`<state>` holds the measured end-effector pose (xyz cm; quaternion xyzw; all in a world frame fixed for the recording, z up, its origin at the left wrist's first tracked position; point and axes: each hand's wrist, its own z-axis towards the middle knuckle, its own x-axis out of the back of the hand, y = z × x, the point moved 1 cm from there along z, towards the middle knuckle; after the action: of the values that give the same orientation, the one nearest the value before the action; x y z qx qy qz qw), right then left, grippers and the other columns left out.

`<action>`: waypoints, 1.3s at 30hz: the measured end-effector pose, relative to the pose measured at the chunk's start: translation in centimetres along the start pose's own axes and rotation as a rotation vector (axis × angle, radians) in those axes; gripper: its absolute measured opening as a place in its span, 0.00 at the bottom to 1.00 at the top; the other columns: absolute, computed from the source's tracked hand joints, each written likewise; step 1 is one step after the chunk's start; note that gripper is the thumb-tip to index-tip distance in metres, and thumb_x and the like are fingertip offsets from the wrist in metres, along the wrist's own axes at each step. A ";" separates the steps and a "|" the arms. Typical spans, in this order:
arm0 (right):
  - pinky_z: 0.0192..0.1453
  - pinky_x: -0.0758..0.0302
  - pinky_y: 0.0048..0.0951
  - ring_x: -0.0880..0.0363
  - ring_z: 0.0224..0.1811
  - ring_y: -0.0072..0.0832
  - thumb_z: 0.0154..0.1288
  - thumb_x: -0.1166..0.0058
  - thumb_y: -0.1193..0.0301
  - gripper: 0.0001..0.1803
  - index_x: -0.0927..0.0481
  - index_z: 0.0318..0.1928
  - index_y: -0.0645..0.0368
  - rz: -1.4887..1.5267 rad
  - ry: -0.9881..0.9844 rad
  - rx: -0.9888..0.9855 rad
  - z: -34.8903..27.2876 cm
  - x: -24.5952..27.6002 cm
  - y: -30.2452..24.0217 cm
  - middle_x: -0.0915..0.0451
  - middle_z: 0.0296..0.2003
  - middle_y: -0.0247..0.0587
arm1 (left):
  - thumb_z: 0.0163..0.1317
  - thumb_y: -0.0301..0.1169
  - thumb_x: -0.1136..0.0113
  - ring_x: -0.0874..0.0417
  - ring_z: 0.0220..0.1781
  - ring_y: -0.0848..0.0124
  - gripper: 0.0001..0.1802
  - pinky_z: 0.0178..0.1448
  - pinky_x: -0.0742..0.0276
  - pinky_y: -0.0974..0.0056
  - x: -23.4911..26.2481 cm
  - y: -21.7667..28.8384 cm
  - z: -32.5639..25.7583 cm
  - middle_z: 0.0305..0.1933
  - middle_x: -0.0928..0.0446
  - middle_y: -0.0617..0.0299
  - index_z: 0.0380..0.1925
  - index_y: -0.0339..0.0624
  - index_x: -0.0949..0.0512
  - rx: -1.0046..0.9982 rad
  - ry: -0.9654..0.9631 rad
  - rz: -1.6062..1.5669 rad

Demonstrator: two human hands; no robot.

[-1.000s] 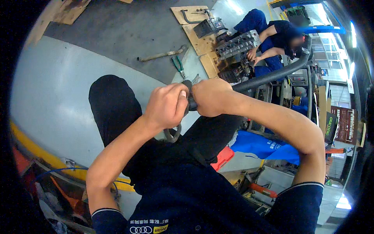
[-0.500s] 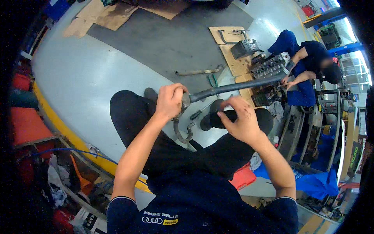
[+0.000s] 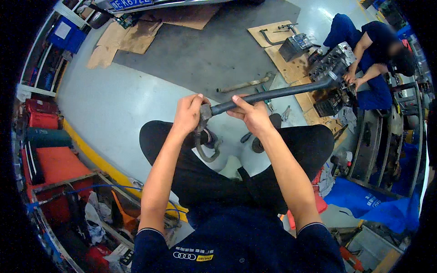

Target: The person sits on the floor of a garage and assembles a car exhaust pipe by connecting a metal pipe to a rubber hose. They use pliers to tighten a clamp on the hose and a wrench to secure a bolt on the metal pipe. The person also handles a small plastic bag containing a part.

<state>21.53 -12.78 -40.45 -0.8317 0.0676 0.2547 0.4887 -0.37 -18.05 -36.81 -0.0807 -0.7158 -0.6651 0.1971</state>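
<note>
My left hand (image 3: pixel 187 116) is closed around a dirty grey pipe fitting (image 3: pixel 205 112) in front of my knees. A short curved hose (image 3: pixel 212 157) hangs from the fitting between my legs. Out to the right from it runs a long black rubber hose (image 3: pixel 291 91), its bent far end in front of the engine parts. My right hand (image 3: pixel 255 117) grips this hose near the fitting, thumb on top and fingers underneath. Most of the fitting's left side is hidden behind my left fingers.
A worn pipe (image 3: pixel 246 85) and green-handled pliers (image 3: pixel 270 105) lie on the floor ahead. To the right, a seated co-worker (image 3: pixel 371 54) handles parts beside an engine block (image 3: pixel 334 59) on cardboard (image 3: pixel 282 68). An open metal frame (image 3: pixel 98 177) holding rags stands at left.
My right hand has come in from the right and taken hold of the black hose near the fitting. My left hand keeps its hold on the fitting. The view has shifted.
</note>
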 end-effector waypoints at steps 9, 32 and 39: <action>0.53 0.08 0.44 0.10 0.46 0.46 0.70 0.35 0.76 0.15 0.23 0.50 0.73 -0.020 0.082 -0.048 1.5 0.6 0.2 0.18 0.46 0.53 | 0.80 0.47 0.54 0.21 0.27 0.67 0.31 0.39 0.24 0.61 -0.9 -2.5 2.9 0.25 0.19 0.57 0.31 0.31 0.14 0.348 -0.136 -0.204; 0.52 0.07 0.41 0.11 0.46 0.42 0.68 0.34 0.80 0.14 0.21 0.50 0.73 -0.093 0.201 0.132 -2.0 1.1 -1.3 0.16 0.45 0.53 | 0.69 0.48 0.38 0.19 0.59 0.60 0.33 0.65 0.25 0.55 -0.5 -2.9 -1.2 0.57 0.19 0.52 0.64 0.32 0.22 0.215 -0.395 -0.611; 0.44 0.07 0.44 0.12 0.41 0.39 0.65 0.31 0.79 0.11 0.20 0.43 0.72 -0.059 0.261 0.102 -1.7 1.3 -0.7 0.16 0.43 0.51 | 0.70 0.46 0.37 0.16 0.55 0.59 0.32 0.59 0.19 0.54 -0.5 -2.9 -1.4 0.56 0.18 0.50 0.65 0.33 0.23 0.230 -0.345 -0.660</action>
<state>23.46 -13.66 -39.89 -0.8335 0.1188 0.1261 0.5246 -0.73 -19.67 -39.59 0.0657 -0.7956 -0.5849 -0.1432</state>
